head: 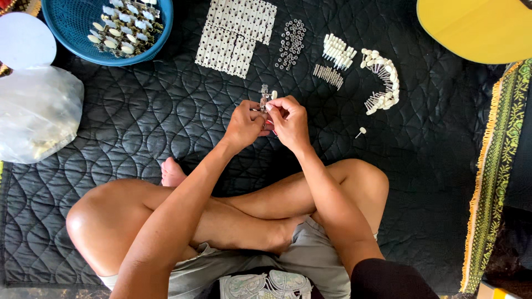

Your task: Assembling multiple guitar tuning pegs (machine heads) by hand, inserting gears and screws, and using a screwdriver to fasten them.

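Note:
My left hand (244,124) and my right hand (289,122) meet over a black quilted mat (138,122), both gripping one small metal tuner strip (265,98) with a white knob, held upright between the fingertips. I sit cross-legged; my knees lie below the hands. Beyond the hands lie a block of white metal plates (235,34), a cluster of small metal rings (291,43), a pile of white pegs (338,52), short metal shafts (328,76) and a curved row of white-knobbed pegs (382,80). One loose peg (361,132) lies to the right.
A blue mesh basket (72,33) with several finished tuner strips sits at top left. A clear plastic bag (36,113) and a white round lid (25,40) lie at left. A yellow guitar body (476,27) is at top right, a green patterned cloth edge (499,166) at right.

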